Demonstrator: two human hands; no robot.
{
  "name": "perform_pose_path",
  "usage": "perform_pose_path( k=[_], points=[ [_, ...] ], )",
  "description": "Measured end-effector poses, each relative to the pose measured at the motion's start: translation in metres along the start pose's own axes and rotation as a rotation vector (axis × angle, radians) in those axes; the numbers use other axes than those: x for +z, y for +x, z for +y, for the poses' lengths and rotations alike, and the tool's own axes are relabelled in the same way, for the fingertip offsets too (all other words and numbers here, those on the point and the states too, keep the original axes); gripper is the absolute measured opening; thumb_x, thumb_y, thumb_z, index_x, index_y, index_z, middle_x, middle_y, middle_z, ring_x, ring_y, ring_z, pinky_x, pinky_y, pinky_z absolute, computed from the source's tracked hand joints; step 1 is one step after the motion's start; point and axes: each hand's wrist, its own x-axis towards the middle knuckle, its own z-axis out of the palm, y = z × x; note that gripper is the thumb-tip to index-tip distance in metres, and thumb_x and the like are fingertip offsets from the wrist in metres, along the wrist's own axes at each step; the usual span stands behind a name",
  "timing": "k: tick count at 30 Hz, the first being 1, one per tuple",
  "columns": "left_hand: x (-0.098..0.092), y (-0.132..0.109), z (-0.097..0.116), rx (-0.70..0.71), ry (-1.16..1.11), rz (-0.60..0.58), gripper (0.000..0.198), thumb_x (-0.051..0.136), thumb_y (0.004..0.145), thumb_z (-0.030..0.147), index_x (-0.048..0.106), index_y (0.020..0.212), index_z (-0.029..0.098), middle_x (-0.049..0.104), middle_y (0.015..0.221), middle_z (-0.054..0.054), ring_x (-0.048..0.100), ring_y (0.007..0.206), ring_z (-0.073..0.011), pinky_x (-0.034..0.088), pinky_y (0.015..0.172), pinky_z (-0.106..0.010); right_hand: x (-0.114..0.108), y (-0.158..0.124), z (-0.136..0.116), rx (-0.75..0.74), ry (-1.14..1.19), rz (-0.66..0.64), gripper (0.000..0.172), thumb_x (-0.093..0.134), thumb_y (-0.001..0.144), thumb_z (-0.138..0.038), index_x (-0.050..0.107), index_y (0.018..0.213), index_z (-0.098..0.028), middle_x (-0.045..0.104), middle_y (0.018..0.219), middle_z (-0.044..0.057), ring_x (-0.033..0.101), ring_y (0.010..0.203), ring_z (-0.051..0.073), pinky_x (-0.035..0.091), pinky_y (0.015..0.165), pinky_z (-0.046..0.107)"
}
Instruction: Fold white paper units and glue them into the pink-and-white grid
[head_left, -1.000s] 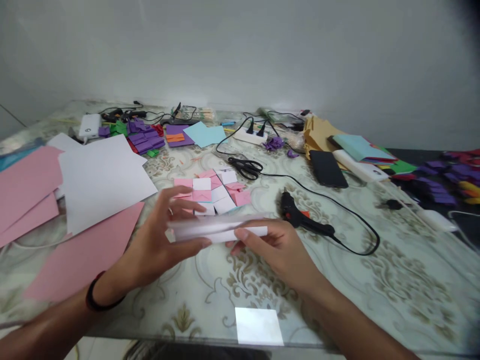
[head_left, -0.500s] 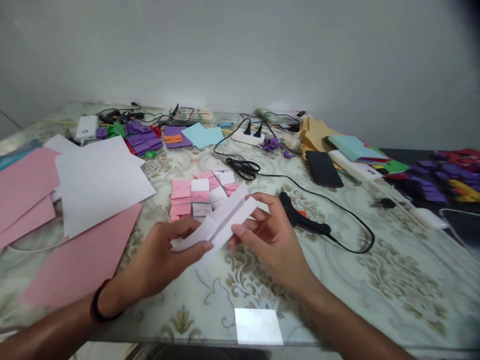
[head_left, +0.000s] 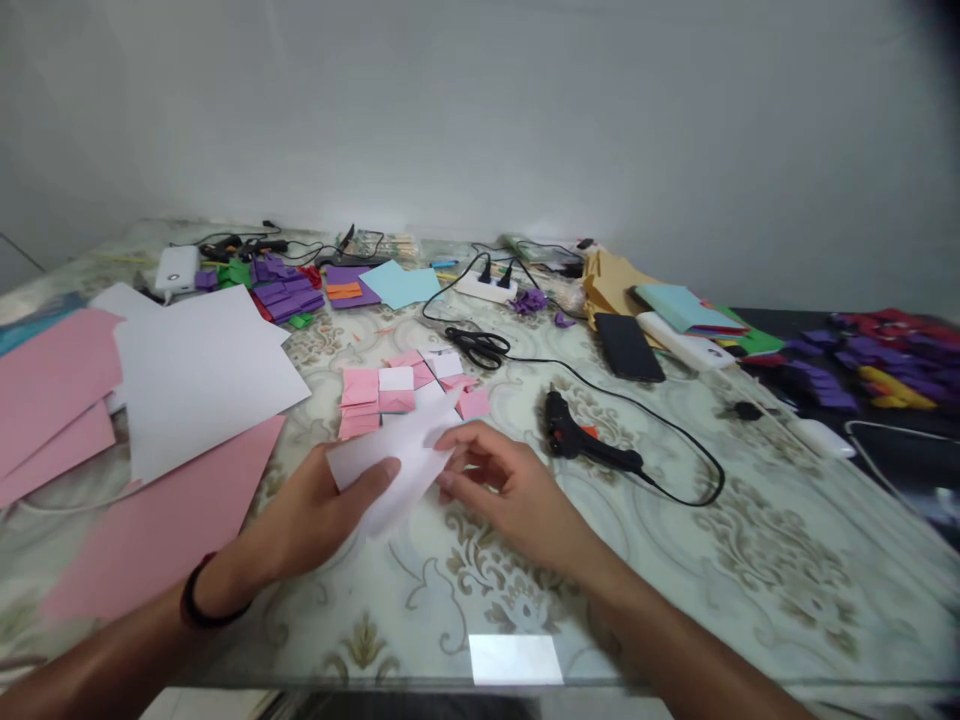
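Observation:
A white sheet of paper (head_left: 397, 460) is held up over the middle of the table, slightly blurred. My left hand (head_left: 319, 505) grips its left side, thumb on top and the other fingers hidden beneath. With bent fingers, my right hand (head_left: 499, 480) pinches the sheet's right edge. Just beyond the sheet lie small folded pink and white paper pieces (head_left: 361, 388), partly covered by it. Right of my right hand rests a black glue gun (head_left: 592, 440), its cord looping away.
White sheets (head_left: 202, 370) and pink sheets (head_left: 172, 520) lie at the left. Black scissors (head_left: 478, 346), a power strip (head_left: 486, 288) and a phone (head_left: 628, 347) sit farther back. A small white rectangle (head_left: 515, 659) is at the front edge. Purple folded pieces (head_left: 289, 298) are piled back left.
The sheet showed a raised fold between my hands and now looks flatter and more spread out. My right hand has moved slightly left and down. The view has shifted a little.

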Motion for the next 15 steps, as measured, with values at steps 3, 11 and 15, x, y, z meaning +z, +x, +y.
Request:
perform_pose_path(
  k=[3,11,15],
  points=[
    [0.000,-0.003,-0.003,-0.080,-0.138,0.123,0.050,0.059,0.095,0.065,0.075,0.093,0.017,0.076,0.078,-0.006,0.059,0.062,-0.0190,0.042,0.051,-0.027,-0.001,0.003,-0.010,-0.050,0.121,0.092,0.050,0.080,0.087,-0.029,0.054,0.129,-0.029,0.067,0.093,-0.002,0.070,0.073,0.014,0.061,0.070,0.030],
    [0.007,-0.010,-0.009,-0.038,-0.220,0.135,0.052,0.055,0.099,0.066,0.074,0.114,0.020,0.079,0.098,-0.004,0.070,0.089,-0.0252,0.059,0.075,-0.031,0.025,0.015,-0.021,-0.008,0.520,-0.036,0.082,0.095,0.073,-0.038,0.046,0.140,-0.037,0.068,0.116,0.001,0.072,0.073,0.015,0.066,0.057,0.028],
    [0.010,-0.011,-0.006,-0.042,-0.230,0.112,0.055,0.057,0.097,0.067,0.072,0.123,0.021,0.078,0.117,-0.008,0.071,0.111,-0.0296,0.057,0.101,-0.038,0.027,0.016,-0.011,0.009,0.608,-0.024,0.083,0.098,0.067,-0.044,0.054,0.137,-0.033,0.074,0.111,0.003,0.076,0.081,0.021,0.067,0.061,0.031]
  ],
)
